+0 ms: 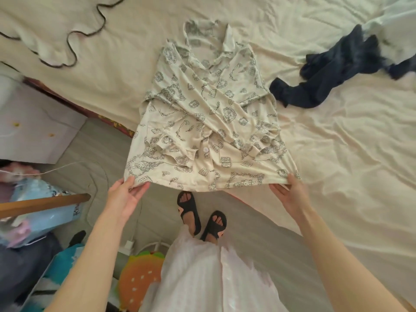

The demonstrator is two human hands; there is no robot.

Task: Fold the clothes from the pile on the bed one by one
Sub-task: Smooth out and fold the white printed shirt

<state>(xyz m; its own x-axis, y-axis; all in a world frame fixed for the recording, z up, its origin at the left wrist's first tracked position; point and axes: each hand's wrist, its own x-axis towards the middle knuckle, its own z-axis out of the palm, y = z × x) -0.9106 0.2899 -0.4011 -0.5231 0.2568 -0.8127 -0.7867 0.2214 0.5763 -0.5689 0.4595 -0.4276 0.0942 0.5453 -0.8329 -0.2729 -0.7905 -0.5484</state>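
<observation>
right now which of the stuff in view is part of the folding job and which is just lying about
Part of the job:
patterned shirt
left hand and right hand, each holding a hem corner
dark garment
bed

Lying about:
burger cushion
blue bag
white charger

Cream printed shirt (209, 113): centre frame, spread on the bed, sleeves folded inward, hem overhanging. Dark blue garment (326, 73): crumpled, upper right.

No words, numbers or brand names clear enough to read. Only small drawings printed on the cream shirt (209, 113) at 12 o'clock, too blurry to make out.
</observation>
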